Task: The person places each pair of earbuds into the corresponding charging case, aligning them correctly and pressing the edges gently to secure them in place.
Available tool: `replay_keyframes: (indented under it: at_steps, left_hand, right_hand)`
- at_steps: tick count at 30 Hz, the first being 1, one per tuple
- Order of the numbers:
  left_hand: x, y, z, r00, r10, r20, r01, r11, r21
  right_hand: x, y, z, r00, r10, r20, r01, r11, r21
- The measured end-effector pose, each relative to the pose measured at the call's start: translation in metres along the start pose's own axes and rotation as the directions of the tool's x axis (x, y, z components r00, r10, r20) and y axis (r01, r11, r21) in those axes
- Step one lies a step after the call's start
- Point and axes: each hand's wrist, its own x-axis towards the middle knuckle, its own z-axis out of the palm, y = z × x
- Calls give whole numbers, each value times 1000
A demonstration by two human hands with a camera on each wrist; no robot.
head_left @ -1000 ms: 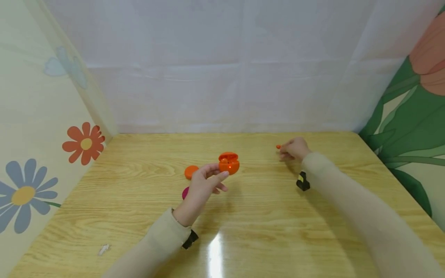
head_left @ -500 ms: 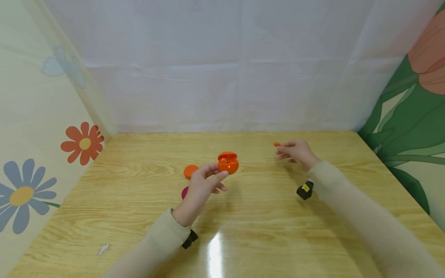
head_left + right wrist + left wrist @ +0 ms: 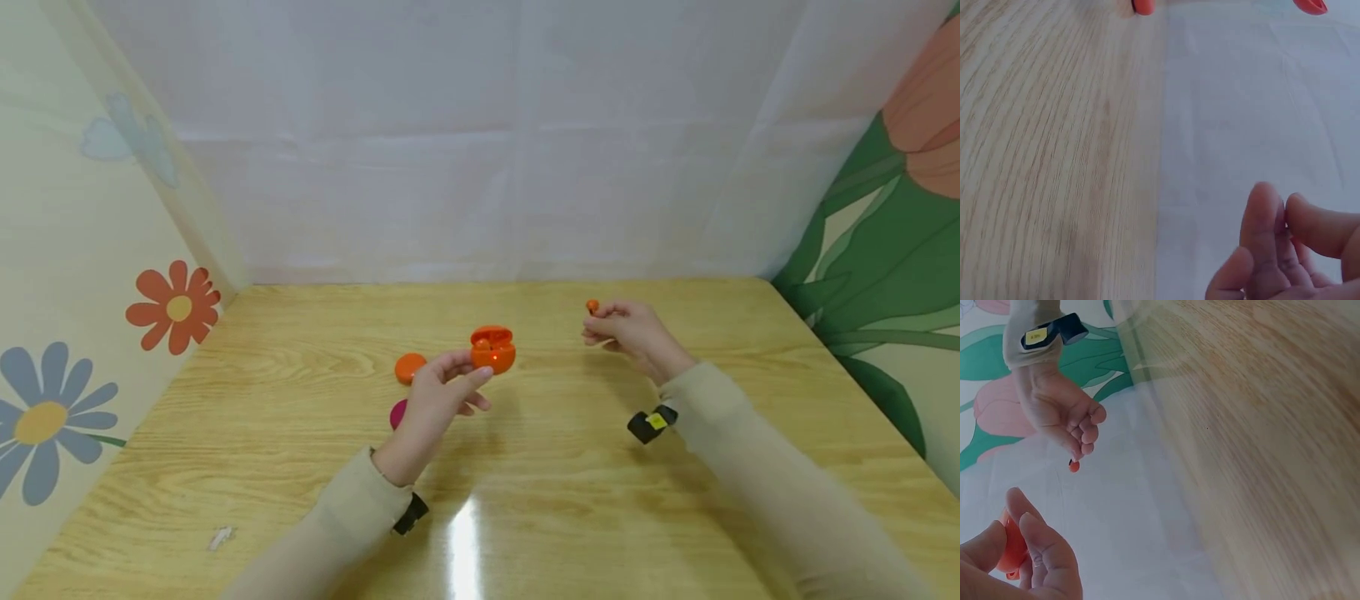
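Note:
My left hand grips a glossy orange earbud case above the middle of the table, thumb in front and fingers behind. The case's lid is raised, and an orange earbud shows in its left side. Off to the right, my right hand pinches another orange earbud between thumb and fingertips. In the left wrist view this pinched earbud hangs at the fingertips, apart from the case. The right wrist view has the earbud hidden behind the fingers.
On the wooden table, an orange round object lies left of the left hand. A magenta round object is partly covered by that hand. A white cloth hangs along the table's back edge.
The right hand has shifted slightly left and turned, so the pinched earbud now points upright rather than sideways. The left hand and case have barely moved.

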Motion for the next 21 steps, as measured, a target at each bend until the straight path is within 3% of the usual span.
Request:
replay_keyframes:
  at_steps: [4,18,21]
  left_hand:
    - [0,1,1,1000,-3,-4,3,1000,-6]
    - [0,2,2,1000,-6,8,6,1000,-6]
    - [0,1,2,1000,-5,7,5,1000,-6]
  right_hand:
    - [-4,0,3,998,-21,54,23,999,-24]
    - [-11,1,9,993,-64,102,72,994,-77]
    - [-12,3,10,993,-71,94,76,996,-49]
